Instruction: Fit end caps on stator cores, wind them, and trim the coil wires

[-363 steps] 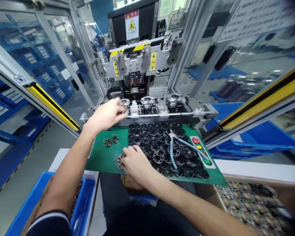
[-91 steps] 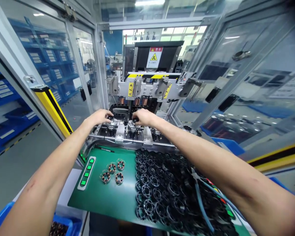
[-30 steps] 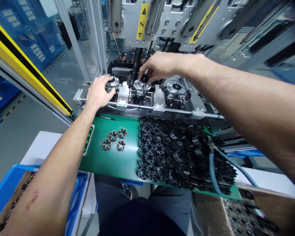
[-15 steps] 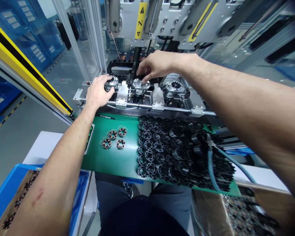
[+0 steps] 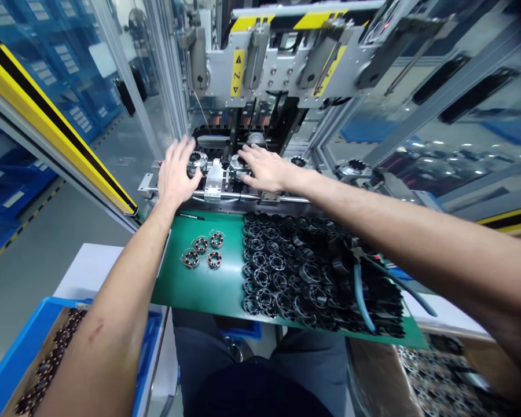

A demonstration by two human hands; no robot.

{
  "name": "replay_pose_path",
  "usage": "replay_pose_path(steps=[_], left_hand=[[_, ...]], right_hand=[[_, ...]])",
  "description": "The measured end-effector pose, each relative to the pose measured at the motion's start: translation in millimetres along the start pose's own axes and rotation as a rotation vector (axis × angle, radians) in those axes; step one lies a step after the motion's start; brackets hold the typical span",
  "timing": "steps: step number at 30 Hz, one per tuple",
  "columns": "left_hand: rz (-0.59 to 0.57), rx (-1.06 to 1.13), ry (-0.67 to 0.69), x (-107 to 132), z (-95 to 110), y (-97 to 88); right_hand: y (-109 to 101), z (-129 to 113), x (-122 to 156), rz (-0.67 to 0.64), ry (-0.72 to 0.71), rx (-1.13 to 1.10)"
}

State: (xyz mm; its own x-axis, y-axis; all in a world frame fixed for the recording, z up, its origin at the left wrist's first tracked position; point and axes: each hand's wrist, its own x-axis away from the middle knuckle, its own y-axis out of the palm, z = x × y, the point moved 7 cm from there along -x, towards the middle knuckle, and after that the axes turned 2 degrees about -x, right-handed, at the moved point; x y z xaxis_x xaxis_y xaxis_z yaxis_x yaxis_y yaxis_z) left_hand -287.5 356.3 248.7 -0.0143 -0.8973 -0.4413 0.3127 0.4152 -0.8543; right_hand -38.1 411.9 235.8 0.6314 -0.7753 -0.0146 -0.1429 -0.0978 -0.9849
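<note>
My left hand is open, its slightly blurred fingers spread beside the leftmost round metal fixture of a winding machine. A black toothed ring shows in that fixture. My right hand is open too, fingers stretched out and thumb apart, over the second fixture, which it partly hides. Whether the fingertips touch it I cannot tell. Past the right hand stand a third fixture and a fourth fixture with a dark toothed ring. Several copper-wound stators lie on the green mat.
Rows of black stator cores cover the mat's right side, with blue-handled pliers on top. A black pen lies at the back. A blue bin stands lower left. The machine head hangs above the fixtures.
My right hand has gone from bent fingers on the second fixture to flat, stretched fingers over it. My left fingers have spread and lifted off the first fixture. The view has shifted.
</note>
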Motion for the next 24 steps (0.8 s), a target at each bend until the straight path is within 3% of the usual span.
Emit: replay_pose_path(steps=[3, 6, 10, 13, 16, 20, 24], left_hand=[[-0.067, -0.025, -0.026, -1.0, -2.1, 5.1], [-0.057, -0.034, 0.003, -1.8, -0.5, 2.6], [-0.072, -0.032, 0.017, -4.6, -2.3, 0.4], [-0.077, -0.018, 0.016, -7.6, -7.0, 1.7], [-0.075, -0.004, 0.015, -8.5, -9.9, 3.1], [-0.075, 0.006, -0.001, -7.1, -7.0, 0.1], [-0.062, 0.042, -0.021, -3.2, 1.1, -10.0]], right_hand=[[-3.2, -10.4, 2.6, 0.041, 0.003, -0.001], [-0.7, -19.6, 3.9, 0.09, 0.02, -0.001], [-9.4, -14.5, 4.1, 0.09, 0.019, -0.002], [-28.4, 11.9, 22.7, 0.144, 0.061, 0.012], [-37.7, 49.1, 57.7, 0.232, 0.201, 0.038], [-28.6, 83.5, 90.4, 0.17, 0.278, 0.052], [-51.1, 116.3, 117.5, 0.213, 0.332, 0.094]])
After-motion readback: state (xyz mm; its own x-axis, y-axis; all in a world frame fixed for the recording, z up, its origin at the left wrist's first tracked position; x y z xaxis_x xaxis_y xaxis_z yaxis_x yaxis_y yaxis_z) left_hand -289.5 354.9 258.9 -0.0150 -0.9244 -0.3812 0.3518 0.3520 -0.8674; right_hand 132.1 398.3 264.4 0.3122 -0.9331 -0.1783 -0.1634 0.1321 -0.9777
